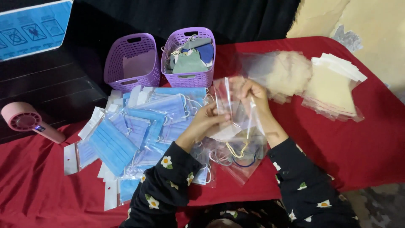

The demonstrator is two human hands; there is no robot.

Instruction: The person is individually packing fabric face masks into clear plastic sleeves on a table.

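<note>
Two hands meet over the middle of a red-covered surface (350, 139) in the head view; the left hand (209, 119) and the right hand (252, 93) both grip a clear plastic pouch (225, 99) held upright between them, fingers closed on its edges; the left pinches the lower side, the right holds the upper right edge; both arms wear dark sleeves printed with white flowers. Beneath the hands lies another clear pouch with cord-looped masks (240, 154) inside; to the left spreads a heap of blue face masks in clear wrappers (135, 135), overlapping one another. Behind the heap stand two purple baskets side by side; the left basket (133, 63) shows a bare inside, the right basket (190, 78) holds grey and blue cloth masks. To the right lie a loose pile of clear pouches (278, 69) and, just beside it, a stack of pouches with cream inserts (333, 88). A pink handheld fan (29, 120) rests at the far left edge.
</note>
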